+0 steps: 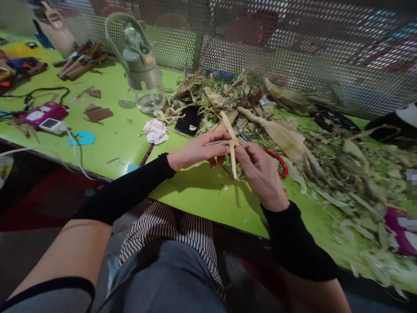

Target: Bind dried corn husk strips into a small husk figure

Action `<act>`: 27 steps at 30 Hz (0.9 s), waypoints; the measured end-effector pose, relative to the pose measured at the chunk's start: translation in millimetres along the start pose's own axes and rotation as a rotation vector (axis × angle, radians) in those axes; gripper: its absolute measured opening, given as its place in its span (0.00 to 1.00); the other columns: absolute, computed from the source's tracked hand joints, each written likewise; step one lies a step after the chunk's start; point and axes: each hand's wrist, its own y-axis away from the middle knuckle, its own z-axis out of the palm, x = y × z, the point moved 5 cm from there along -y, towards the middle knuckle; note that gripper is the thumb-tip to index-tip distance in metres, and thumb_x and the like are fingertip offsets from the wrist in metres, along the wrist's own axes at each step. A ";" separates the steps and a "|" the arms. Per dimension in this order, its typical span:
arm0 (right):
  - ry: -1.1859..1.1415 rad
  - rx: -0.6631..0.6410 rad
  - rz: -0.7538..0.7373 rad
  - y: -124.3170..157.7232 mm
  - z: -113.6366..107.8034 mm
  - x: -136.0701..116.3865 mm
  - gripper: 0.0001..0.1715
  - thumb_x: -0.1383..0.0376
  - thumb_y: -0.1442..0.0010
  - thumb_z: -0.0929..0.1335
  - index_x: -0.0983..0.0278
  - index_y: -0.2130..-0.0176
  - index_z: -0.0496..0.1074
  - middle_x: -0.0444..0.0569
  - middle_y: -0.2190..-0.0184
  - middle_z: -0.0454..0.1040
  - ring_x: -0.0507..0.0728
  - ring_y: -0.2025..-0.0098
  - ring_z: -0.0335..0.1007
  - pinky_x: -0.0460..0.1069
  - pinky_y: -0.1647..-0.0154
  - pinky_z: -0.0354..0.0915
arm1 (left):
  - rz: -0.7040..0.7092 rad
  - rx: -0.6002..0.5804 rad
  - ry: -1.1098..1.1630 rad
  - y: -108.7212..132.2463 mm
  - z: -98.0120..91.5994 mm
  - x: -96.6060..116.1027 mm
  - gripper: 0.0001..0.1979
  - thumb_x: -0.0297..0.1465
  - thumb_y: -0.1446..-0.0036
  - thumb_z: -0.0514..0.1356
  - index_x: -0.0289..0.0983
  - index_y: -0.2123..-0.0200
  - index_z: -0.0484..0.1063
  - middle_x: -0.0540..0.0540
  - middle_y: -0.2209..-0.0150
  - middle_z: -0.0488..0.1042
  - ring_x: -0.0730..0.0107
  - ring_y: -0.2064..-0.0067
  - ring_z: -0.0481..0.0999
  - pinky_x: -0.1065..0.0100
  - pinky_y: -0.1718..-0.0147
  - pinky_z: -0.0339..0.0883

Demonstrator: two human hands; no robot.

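Note:
Between my two hands, above the front part of the green table (195, 187), is a cross-shaped piece of pale dried corn husk strips (233, 165). From the left, the fingers of my left hand (198, 150) pinch one strip near the crossing. My right hand (259, 169) grips the piece at its centre with thumb and fingers. One strip points up and away, another down toward the table. Partly behind my right hand show the red handles of scissors (282, 164). A long dried husk (280, 132) lies just beyond, among heaped shreds (342, 174).
A green-topped water bottle (143, 74) stands at the back left, near a black phone-like slab (189, 119) and crumpled tissue (155, 131). Cardboard scraps (97, 113) and a purple box (45, 113) with a cabled white device lie left. A perforated metal screen (228, 39) borders the back.

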 end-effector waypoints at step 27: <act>-0.130 0.134 0.080 2.6 -8.2 3.3 0.31 0.34 0.34 0.66 0.58 0.65 0.69 0.43 0.72 0.69 0.52 0.74 0.60 0.49 0.75 0.57 | 0.058 -0.077 0.148 -0.5 0.9 -3.5 0.16 0.31 0.39 0.68 0.37 0.48 0.74 0.47 0.60 0.80 0.71 0.62 0.81 0.64 0.55 0.75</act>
